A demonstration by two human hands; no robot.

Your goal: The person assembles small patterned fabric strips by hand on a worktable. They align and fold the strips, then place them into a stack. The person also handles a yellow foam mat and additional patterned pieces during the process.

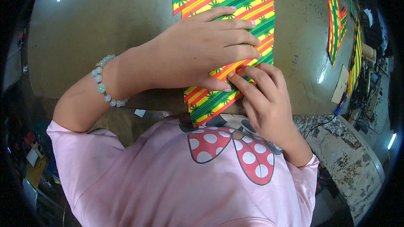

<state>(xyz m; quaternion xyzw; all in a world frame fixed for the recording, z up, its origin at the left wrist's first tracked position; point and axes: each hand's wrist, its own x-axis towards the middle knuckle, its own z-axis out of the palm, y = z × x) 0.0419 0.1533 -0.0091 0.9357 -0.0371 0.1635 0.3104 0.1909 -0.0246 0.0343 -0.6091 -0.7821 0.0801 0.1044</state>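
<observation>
A strip of striped fabric (229, 0) in green, yellow and red with a dark leaf print runs from the far edge of the view toward me. Its near end hangs over the table's front edge. My left hand (214, 44) lies spread on the fabric, fingers stretched to the right, with a beaded bracelet (101, 87) on that wrist. Just nearer to me, my right hand (263, 94) bends its fingers onto the fabric's right edge, thumb and fingertips closed on a fold of it. Part of that fold is hidden beneath the fingers.
The fabric lies on a worn brownish-green table (105, 29). At the far right lie a small striped fabric piece (335, 27) and a longer striped strip (355, 59). A beige card (340, 84) sits by the right edge. A peeling surface (345, 151) stands at the near right.
</observation>
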